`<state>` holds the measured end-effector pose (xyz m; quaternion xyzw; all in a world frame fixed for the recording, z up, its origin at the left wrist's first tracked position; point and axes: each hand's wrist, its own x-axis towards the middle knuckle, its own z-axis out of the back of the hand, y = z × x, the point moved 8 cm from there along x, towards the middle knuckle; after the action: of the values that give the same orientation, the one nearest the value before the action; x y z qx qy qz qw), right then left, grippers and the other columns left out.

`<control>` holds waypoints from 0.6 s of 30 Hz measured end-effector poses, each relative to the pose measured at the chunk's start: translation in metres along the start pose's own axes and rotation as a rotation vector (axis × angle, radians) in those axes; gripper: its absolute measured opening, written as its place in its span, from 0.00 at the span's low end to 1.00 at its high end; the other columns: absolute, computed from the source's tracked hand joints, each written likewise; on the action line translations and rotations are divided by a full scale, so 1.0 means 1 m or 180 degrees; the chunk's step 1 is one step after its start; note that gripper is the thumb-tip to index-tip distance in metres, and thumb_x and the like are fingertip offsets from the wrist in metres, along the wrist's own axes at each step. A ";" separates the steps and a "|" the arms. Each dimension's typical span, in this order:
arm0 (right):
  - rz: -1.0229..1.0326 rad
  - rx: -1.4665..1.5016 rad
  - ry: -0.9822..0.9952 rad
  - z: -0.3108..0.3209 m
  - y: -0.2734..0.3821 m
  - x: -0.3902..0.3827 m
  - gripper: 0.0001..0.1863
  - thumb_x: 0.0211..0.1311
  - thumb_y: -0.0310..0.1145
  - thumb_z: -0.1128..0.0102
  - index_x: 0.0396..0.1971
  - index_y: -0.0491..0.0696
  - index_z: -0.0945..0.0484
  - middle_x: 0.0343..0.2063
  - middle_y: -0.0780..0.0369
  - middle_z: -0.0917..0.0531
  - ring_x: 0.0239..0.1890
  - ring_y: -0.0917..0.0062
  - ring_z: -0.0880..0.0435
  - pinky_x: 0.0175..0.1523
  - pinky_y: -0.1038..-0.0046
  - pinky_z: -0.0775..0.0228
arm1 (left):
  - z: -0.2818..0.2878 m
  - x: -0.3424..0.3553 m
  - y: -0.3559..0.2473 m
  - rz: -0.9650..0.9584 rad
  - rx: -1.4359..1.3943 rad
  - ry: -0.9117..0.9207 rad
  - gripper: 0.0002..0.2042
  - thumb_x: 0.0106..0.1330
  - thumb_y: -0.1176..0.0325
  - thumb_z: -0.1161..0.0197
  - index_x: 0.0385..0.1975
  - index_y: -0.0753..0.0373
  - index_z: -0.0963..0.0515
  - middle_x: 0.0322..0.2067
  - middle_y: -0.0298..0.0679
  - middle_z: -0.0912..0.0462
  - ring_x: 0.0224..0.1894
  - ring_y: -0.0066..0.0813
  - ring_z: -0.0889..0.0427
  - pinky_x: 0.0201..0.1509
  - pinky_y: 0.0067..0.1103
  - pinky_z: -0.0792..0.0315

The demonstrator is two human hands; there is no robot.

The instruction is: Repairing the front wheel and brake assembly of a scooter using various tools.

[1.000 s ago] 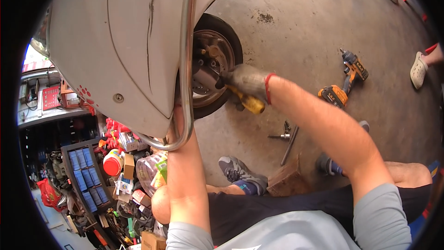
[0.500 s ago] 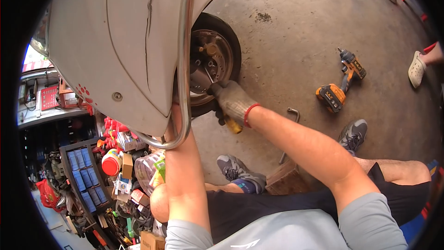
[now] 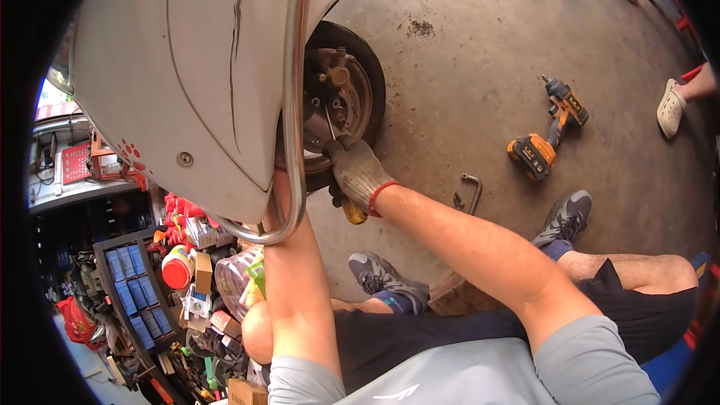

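Note:
My right hand [image 3: 354,169], in a grey glove with a red cuff, grips a yellow-handled screwdriver [image 3: 354,212]. Its metal shaft points up into the front wheel [image 3: 367,79] of a white scooter [image 3: 142,52], among the brake disc and caliper parts [image 3: 337,75]. My left forearm [image 3: 296,277] reaches up behind a bent chrome guard bar [image 3: 298,67]; that hand's fingers are hidden by the bodywork and bar.
An orange cordless impact wrench [image 3: 551,135] and a bent metal wrench [image 3: 472,195] lie on the concrete floor, near my shoes and a wooden block [image 3: 454,292]. A person's clogged foot [image 3: 671,109] shows at right. Cluttered parts, containers and a blue-binned organizer [image 3: 139,289] crowd the left.
My right hand has moved down and left with the screwdriver, whose shaft now shows. My right foot has shifted up into fuller view beside the floor tools.

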<state>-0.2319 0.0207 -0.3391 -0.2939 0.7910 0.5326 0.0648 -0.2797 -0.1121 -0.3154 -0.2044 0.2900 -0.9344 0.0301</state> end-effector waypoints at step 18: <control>-0.0064 0.0226 0.0093 0.001 0.004 -0.004 0.17 0.72 0.39 0.54 0.43 0.39 0.26 0.19 0.59 0.24 0.14 0.72 0.25 0.18 0.68 0.30 | -0.006 0.001 -0.015 -0.0060 0.0061 0.0012 0.28 0.64 0.59 0.32 0.63 0.61 0.28 0.58 0.47 0.23 0.60 0.44 0.26 0.68 0.34 0.37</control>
<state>-0.2313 0.0245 -0.3348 -0.3071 0.8073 0.4992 0.0691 -0.2822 -0.0967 -0.3112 -0.2052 0.2792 -0.9378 0.0227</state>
